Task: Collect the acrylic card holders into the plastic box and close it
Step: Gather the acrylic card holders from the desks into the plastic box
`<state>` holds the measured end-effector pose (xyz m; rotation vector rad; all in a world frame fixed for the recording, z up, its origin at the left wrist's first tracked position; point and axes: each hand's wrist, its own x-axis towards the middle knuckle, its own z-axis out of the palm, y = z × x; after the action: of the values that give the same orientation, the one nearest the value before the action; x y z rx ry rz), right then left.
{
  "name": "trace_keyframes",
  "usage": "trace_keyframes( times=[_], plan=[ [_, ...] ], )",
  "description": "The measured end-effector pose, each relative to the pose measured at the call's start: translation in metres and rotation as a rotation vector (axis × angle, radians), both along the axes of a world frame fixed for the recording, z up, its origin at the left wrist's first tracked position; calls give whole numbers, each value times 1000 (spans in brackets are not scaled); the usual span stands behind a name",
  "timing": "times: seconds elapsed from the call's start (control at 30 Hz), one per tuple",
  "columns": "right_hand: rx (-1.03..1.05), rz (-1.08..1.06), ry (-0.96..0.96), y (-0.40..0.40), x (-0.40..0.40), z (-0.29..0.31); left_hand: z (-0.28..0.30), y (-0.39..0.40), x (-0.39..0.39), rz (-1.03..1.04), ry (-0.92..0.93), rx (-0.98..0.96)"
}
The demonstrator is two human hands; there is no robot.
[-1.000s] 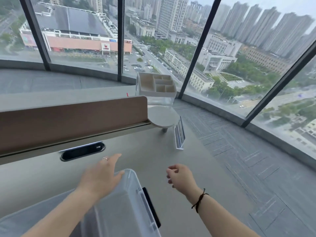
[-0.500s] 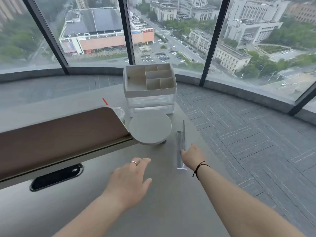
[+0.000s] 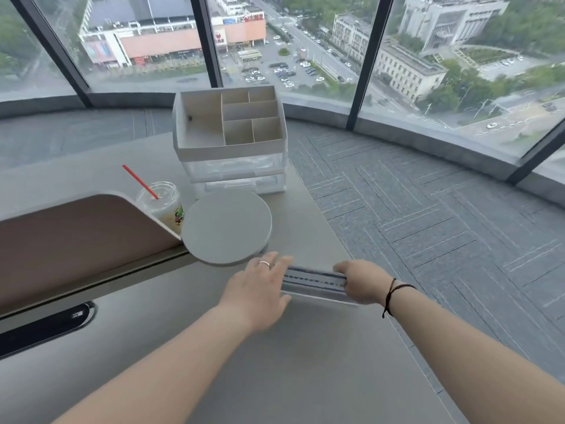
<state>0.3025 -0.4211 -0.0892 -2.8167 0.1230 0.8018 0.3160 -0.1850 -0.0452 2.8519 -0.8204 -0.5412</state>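
Note:
A clear acrylic card holder (image 3: 315, 283) lies crosswise just above the grey desk (image 3: 305, 362), between my two hands. My right hand (image 3: 360, 281) grips its right end with fingers curled around it. My left hand (image 3: 260, 286) is at its left end, fingers spread and touching the edge. The plastic box is out of view.
A round grey disc (image 3: 227, 226) stands just behind my hands. Behind it are a white compartment organiser on clear drawers (image 3: 229, 139) and a cup with a red straw (image 3: 160, 201). A brown divider panel (image 3: 76, 240) runs left. The desk's right edge drops to carpet (image 3: 428, 224).
The view swung away from the plastic box. My right hand reached the card holder, took it and turned it crosswise. My left hand moved forward to its left end.

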Motion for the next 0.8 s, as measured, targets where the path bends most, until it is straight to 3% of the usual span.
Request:
trace_keyframes(
  times=[0.2,0.5,0.8],
  plan=[
    [-75,231,-49,11,-13,-5,-37,-29,-2,-14,180,180],
    [-92,187,-89,31,-38,-5,-34,-10,-21,-55,142,127],
    [-96,295,-63,107,-93,51,18,68,-76,-133,25,113]
  ],
)
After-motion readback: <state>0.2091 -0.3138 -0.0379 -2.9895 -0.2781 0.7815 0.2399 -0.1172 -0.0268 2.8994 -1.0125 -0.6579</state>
